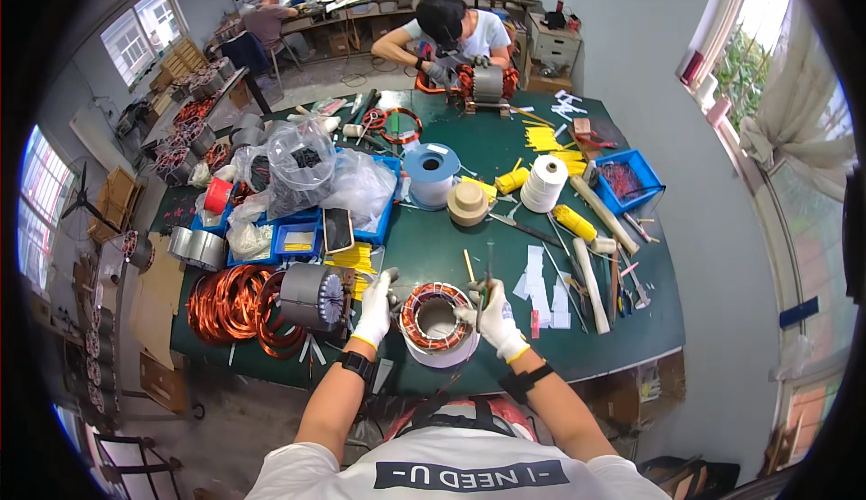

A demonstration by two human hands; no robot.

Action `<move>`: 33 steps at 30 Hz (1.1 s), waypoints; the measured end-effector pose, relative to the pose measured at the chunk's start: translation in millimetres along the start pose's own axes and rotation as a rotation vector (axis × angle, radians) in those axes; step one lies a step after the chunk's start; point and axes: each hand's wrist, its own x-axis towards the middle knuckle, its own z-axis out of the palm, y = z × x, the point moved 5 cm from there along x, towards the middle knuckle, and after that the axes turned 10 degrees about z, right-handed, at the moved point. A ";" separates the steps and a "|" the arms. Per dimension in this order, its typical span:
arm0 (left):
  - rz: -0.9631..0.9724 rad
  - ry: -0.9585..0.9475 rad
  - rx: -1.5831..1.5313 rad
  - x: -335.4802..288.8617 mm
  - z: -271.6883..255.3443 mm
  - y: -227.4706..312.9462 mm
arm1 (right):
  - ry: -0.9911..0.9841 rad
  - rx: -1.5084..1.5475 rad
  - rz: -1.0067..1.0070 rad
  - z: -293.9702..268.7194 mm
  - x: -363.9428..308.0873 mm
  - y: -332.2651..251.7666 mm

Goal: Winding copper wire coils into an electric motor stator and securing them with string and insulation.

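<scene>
the copper-wound, white-laced, ring-shaped stator [419,324] rests at six o'clock on the dark green tabletop [622,347]. the white-gloved left hand [372,310] is just beside it at nine o'clock; whether its grip holds anything, i cannot tell. at three o'clock the white-gloved right hand [498,319] seems to grasp a slim dark tool [490,267]. should that slip inward, it could nick the copper; weakly braced, the stator could swivel under a sideways pull.
</scene>
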 end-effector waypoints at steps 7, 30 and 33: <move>0.297 0.003 -0.067 -58.1 -15.3 76.6 | -0.071 0.311 0.337 -43.1 55.2 -38.1; 0.940 0.062 0.042 -85.2 8.2 221.2 | -0.168 -0.453 0.287 -28.7 -118.2 75.9; 1.273 0.290 0.551 -125.7 5.3 280.1 | -0.102 -0.544 0.542 -57.1 -145.5 98.0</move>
